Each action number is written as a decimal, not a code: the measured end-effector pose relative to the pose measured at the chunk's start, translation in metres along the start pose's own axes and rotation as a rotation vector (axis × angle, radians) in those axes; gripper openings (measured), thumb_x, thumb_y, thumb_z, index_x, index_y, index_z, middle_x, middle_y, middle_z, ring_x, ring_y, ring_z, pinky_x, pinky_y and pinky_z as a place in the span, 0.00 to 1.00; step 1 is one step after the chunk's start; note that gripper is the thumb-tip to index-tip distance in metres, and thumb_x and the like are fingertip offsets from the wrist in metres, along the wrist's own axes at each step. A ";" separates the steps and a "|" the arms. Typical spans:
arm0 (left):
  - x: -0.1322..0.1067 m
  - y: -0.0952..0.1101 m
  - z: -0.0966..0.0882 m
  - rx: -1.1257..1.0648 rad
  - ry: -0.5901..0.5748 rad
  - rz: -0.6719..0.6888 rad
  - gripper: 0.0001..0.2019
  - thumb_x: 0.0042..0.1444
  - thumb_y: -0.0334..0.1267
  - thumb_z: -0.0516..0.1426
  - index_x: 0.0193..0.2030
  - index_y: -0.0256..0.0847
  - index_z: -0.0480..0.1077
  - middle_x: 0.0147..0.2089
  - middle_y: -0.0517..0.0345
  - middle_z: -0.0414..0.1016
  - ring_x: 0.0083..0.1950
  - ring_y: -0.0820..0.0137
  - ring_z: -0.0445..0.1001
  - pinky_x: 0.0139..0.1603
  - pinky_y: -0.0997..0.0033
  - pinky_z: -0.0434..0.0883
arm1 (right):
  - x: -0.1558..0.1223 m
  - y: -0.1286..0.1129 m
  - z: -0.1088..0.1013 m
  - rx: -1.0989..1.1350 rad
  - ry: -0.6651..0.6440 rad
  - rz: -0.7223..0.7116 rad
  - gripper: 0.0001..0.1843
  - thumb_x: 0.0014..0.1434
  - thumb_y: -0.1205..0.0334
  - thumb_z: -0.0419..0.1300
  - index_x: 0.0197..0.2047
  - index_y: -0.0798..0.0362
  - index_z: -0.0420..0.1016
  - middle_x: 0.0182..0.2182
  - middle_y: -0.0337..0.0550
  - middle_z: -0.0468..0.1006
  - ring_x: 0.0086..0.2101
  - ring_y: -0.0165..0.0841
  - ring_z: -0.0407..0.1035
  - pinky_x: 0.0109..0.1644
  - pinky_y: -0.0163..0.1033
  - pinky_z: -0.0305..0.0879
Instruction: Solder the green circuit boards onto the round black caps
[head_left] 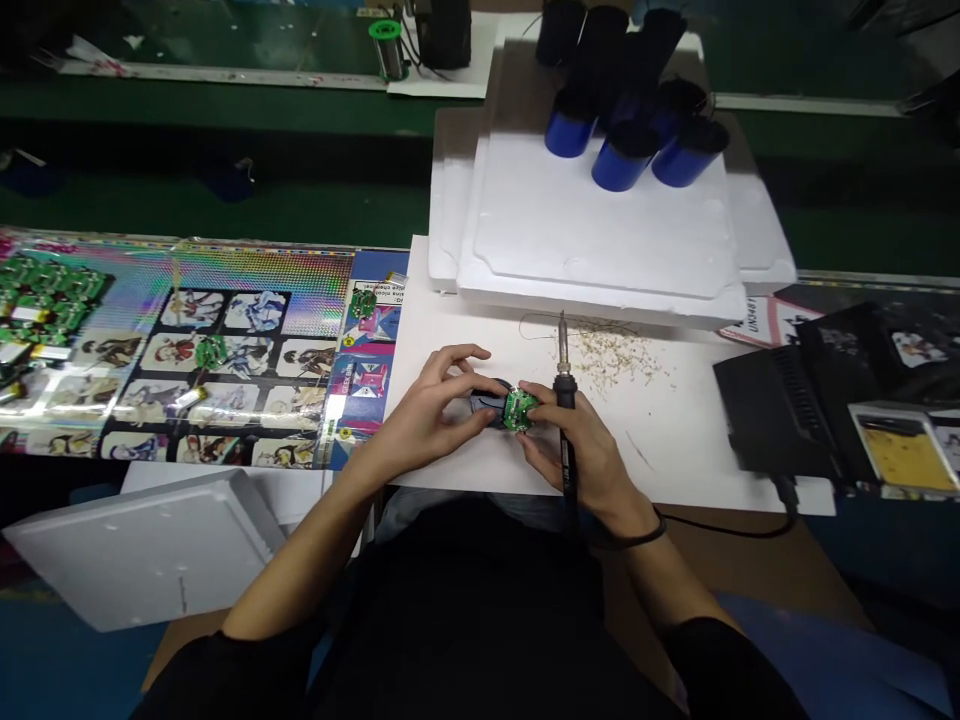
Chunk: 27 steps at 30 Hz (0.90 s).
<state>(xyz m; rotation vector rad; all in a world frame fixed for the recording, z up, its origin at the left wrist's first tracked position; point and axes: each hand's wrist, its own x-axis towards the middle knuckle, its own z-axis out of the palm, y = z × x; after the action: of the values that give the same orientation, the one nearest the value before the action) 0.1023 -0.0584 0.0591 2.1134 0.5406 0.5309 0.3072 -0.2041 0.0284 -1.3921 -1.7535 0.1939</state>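
A small round green circuit board [519, 408] sits on a dark part [486, 406] over the white foam sheet [675, 440]. My left hand [431, 410] curls around the dark part, its fingers closed on it. My right hand [581, 445] pinches the board's right edge and also holds a black soldering iron [565, 400]. The iron points up and away from me, with its tip above the board.
Stacked white foam trays [600, 230] carry several blue cylinders [637, 140] at the back. Wire clippings [619, 352] lie right of the iron. A black soldering station [780, 400] stands at right. More green boards [45, 295] lie on a picture-printed sheet [225, 340] at left. Another foam tray [142, 550] lies at lower left.
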 end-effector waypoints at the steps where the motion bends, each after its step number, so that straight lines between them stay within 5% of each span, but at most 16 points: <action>1: 0.002 -0.002 -0.001 0.020 0.023 0.046 0.07 0.69 0.37 0.62 0.51 0.46 0.81 0.64 0.48 0.70 0.65 0.56 0.71 0.66 0.55 0.71 | 0.001 0.000 0.000 0.002 -0.005 -0.008 0.29 0.66 0.72 0.68 0.65 0.45 0.67 0.64 0.55 0.78 0.60 0.47 0.77 0.58 0.57 0.81; 5: 0.006 -0.007 0.005 -0.050 0.055 0.112 0.04 0.70 0.35 0.61 0.45 0.42 0.79 0.47 0.51 0.78 0.51 0.62 0.75 0.53 0.61 0.73 | 0.005 -0.003 0.005 0.021 -0.009 -0.021 0.29 0.67 0.71 0.68 0.67 0.46 0.67 0.64 0.55 0.78 0.61 0.47 0.76 0.60 0.56 0.80; 10: -0.005 -0.005 0.022 -0.436 0.178 -0.242 0.10 0.67 0.44 0.65 0.43 0.39 0.79 0.35 0.57 0.78 0.33 0.71 0.73 0.34 0.71 0.69 | 0.008 -0.003 0.009 -0.013 -0.023 -0.056 0.27 0.69 0.70 0.66 0.66 0.44 0.66 0.59 0.52 0.81 0.53 0.44 0.78 0.53 0.56 0.80; 16: -0.009 -0.005 0.030 -0.671 0.288 -0.333 0.15 0.60 0.48 0.70 0.43 0.39 0.79 0.36 0.56 0.79 0.37 0.71 0.77 0.38 0.74 0.74 | 0.009 -0.003 0.006 -0.050 -0.015 -0.087 0.26 0.65 0.72 0.69 0.63 0.45 0.70 0.55 0.49 0.84 0.53 0.47 0.76 0.58 0.59 0.74; 27: -0.008 -0.002 0.033 -0.771 0.261 -0.323 0.15 0.62 0.47 0.70 0.38 0.38 0.75 0.32 0.61 0.75 0.31 0.76 0.72 0.32 0.78 0.69 | 0.012 -0.007 0.006 -0.015 0.090 -0.144 0.25 0.63 0.76 0.71 0.58 0.47 0.73 0.45 0.46 0.87 0.46 0.43 0.78 0.52 0.55 0.77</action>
<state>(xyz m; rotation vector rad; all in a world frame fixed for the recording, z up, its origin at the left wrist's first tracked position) 0.1139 -0.0831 0.0382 1.2084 0.6736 0.6940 0.2978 -0.1942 0.0350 -1.2598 -1.7750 0.0387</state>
